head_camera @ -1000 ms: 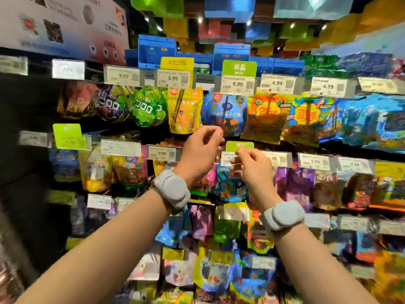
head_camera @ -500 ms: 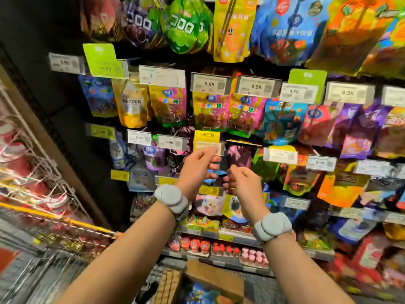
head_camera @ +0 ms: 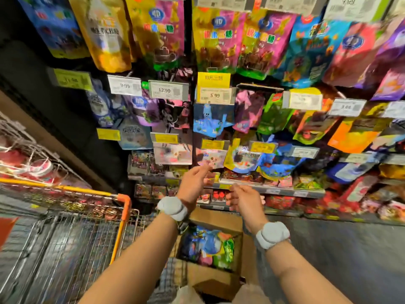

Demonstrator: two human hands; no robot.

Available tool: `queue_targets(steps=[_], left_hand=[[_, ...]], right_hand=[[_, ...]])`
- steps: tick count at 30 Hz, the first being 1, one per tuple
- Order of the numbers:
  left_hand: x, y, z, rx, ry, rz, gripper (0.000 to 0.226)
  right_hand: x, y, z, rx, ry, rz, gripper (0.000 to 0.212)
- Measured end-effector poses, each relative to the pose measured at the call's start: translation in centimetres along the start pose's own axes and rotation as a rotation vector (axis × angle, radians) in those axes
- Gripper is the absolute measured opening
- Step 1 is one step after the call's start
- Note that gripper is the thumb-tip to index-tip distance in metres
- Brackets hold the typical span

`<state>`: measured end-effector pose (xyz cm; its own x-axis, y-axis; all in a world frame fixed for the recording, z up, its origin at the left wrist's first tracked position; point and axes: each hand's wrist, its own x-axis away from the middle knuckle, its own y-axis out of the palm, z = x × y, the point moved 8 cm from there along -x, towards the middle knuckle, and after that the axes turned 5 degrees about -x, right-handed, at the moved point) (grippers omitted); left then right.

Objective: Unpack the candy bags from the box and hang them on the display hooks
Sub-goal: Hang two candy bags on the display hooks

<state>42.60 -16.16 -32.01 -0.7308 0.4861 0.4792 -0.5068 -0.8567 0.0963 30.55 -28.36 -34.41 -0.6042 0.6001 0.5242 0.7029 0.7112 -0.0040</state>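
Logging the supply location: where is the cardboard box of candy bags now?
The cardboard box sits open on the floor at lower centre, between the forearms, right of the shopping cart, below the display shelves.

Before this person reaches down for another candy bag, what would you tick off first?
1. Left hand free: ok, it holds nothing, fingers loosely curled.
2. Right hand free: ok, nothing in it.
3. Box open and below the hands: ok.
4. Candy bags left in the box: ok, several show.
5. Free display hook for the next bag: cannot tell, the shelves are blurred and crowded.
6. Shopping cart out of the way: ok, it stands left of the box.
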Motion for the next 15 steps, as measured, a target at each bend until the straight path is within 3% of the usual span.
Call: queue_targets(steps=[15], left_hand=[[1.2,0.0,-19.0,0.023,-0.445,0.210,0.023]], right_hand=[[-2.6,-6.9,18.8,0.083,0.423,-0.041,0.022]])
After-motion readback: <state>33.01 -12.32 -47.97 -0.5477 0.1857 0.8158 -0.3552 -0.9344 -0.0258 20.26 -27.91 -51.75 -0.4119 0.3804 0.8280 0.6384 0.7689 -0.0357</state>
